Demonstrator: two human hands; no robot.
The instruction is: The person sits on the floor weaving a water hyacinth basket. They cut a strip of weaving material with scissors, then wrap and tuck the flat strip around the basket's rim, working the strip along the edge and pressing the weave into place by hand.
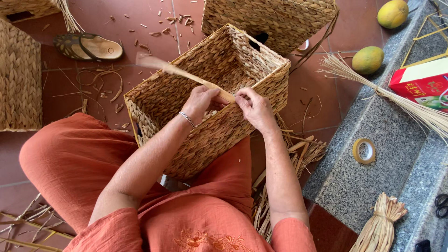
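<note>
Nearest the camera, the person sat in orange clothes with a rectangular woven basket point(210, 98) tilted across the lap, its open mouth turned up and away. Both hands met at the near rim. The left hand point(201, 101), a bracelet on its wrist, was closed around a flat pale straw strand point(186, 74), which ran from the rim up and leftward over the basket's mouth, blurred at its far end. The right hand point(254, 108) pinched the same strand with narrowed fingers where it touched the rim. The step in hand looked like working this strand into the rim; the next move would likely call for a firm pinch at the rim and a steady pull to keep the strand flat and tight.

Loose straw point(289, 158) lay on the floor beside the right knee. On the grey stone ledge at the right sat a tape roll point(363, 150) and a tied straw bundle point(380, 224). Farther off stood a second basket point(270, 18), near a sandal point(88, 46).
</note>
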